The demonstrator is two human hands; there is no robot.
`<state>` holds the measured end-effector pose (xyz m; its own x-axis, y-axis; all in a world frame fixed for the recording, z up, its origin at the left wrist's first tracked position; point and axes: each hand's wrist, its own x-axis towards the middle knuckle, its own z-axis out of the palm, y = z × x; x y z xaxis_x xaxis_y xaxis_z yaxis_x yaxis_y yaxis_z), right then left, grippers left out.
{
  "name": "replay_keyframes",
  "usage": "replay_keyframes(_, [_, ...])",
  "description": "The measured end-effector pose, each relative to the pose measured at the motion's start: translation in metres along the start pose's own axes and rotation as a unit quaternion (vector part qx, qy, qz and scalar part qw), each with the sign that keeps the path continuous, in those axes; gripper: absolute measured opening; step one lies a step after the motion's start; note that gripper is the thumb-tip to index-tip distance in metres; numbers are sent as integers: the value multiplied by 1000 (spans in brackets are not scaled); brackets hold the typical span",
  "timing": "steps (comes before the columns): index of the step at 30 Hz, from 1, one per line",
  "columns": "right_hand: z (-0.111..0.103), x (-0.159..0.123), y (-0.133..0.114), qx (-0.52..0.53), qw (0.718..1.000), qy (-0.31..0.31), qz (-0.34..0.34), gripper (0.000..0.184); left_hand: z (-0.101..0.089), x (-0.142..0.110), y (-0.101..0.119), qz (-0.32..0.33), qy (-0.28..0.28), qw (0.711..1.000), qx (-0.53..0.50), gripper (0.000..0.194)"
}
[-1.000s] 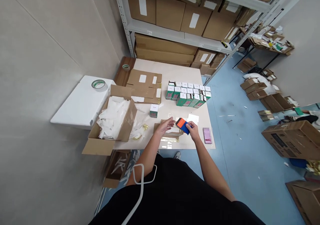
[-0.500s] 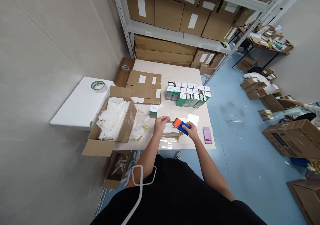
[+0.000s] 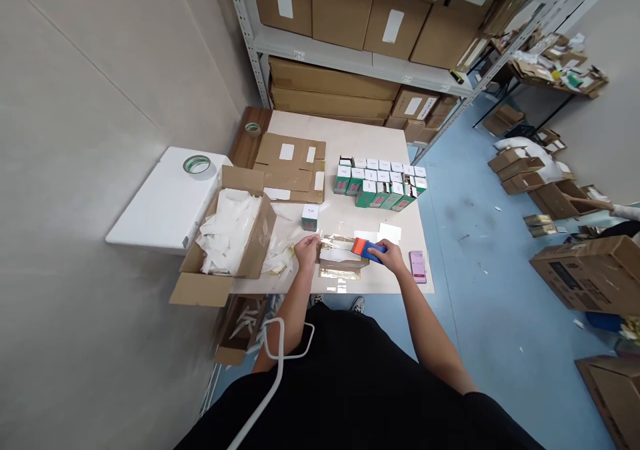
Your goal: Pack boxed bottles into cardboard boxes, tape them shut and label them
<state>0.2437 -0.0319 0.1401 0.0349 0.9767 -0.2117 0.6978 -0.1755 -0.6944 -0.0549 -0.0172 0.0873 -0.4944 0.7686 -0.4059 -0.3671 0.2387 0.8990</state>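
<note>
My right hand (image 3: 391,255) is closed round a blue scraper (image 3: 369,249) with an orange end. That end points left, over the right part of a small cardboard box (image 3: 345,261) at the table's front. At the box's left end my left hand (image 3: 306,251) is pinched; whatever lies between its fingertips is too small to make out. Shiny clear film or tape shows on and around the box. Just beyond my left hand stands a single green-and-white carton (image 3: 310,217).
Rows of green-and-white cartons (image 3: 379,182) stand farther back on the table (image 3: 350,130). A phone (image 3: 418,267) lies at the right edge. Flattened cardboard (image 3: 290,165) and an open box of white packets (image 3: 231,231) are on the left. Shelving (image 3: 360,63) rises behind.
The scraper has turned flatter and shifted slightly right, uncovering more of the small box. My left hand has moved a little left, away from the scraper. The camera view has shifted slightly.
</note>
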Motion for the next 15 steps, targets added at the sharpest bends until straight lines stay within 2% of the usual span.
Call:
replay_keyframes(5, [18,12,1,-66,998,-13,-2,47,-8,4,-35,-78,82,993,-14,21])
replay_keyframes(12, [36,27,-7,-147,988,-39,7,41,-19,22,-70,-91,99,990,53,25])
replay_keyframes(15, [39,30,-12,-173,983,-53,11,41,-21,27,-78,-114,85,986,86,33])
